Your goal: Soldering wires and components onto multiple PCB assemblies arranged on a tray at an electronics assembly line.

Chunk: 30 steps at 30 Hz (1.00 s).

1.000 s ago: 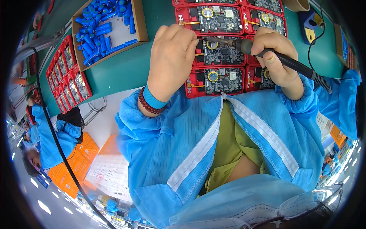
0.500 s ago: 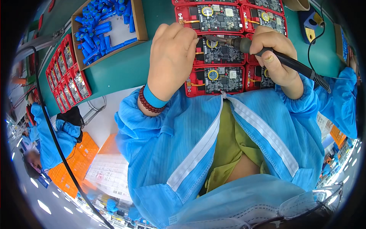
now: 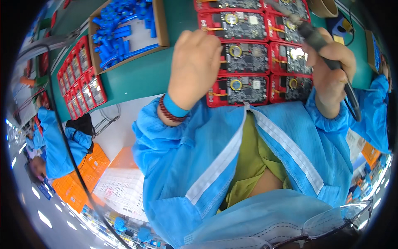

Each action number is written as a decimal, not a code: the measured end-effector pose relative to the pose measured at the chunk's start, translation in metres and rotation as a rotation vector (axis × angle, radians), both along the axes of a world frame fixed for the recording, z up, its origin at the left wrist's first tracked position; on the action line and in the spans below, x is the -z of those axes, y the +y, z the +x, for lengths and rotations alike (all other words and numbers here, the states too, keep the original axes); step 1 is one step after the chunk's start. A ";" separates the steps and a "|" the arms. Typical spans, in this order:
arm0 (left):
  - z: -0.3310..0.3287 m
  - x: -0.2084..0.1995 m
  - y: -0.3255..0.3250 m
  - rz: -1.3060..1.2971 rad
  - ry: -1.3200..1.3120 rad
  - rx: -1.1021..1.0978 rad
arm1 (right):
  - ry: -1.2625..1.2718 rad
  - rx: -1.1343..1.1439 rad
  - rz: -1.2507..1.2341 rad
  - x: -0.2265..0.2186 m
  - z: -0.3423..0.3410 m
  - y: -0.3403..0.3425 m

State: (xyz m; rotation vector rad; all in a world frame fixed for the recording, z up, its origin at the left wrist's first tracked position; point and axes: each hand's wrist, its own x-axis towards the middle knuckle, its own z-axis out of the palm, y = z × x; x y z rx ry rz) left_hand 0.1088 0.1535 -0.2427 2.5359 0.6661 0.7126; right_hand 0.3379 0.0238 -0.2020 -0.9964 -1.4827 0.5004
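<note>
Red-framed circuit boards [image 3: 247,58], each with a round yellow-rimmed part, lie in rows on the bench before me. My left hand [image 3: 195,68] rests at the left edge of the middle row with its fingers curled together. Whatever its fingertips pinch, if anything, is hidden behind the hand. In my right hand [image 3: 336,68] is a soldering iron [image 3: 311,36] with a dark handle, gripped like a pen. Its metal tip, blurred by motion, points up and left above the upper right boards.
A cardboard box [image 3: 162,25] of blue cylindrical cells [image 3: 112,43] stands at the back left. Beside it are more red-framed boards [image 3: 81,79]. At the back right sit a blue and yellow iron stand [image 3: 342,27] and a brown roll [image 3: 323,7]. A black cable [image 3: 68,145] crosses the left side.
The soldering iron has lifted off the middle-row board and swung up and right with my right hand. My left hand stays beside the same board, while the whole view has shifted slightly.
</note>
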 end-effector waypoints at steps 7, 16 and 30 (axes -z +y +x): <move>-0.005 -0.009 0.004 0.013 -0.070 -0.004 | -0.042 0.020 0.037 -0.016 0.030 -0.019; -0.068 -0.017 0.110 0.220 0.027 -0.248 | -0.078 0.089 0.003 -0.010 0.046 -0.032; -0.057 0.021 0.168 0.307 0.268 -0.292 | -0.043 0.144 -0.055 -0.013 0.027 -0.020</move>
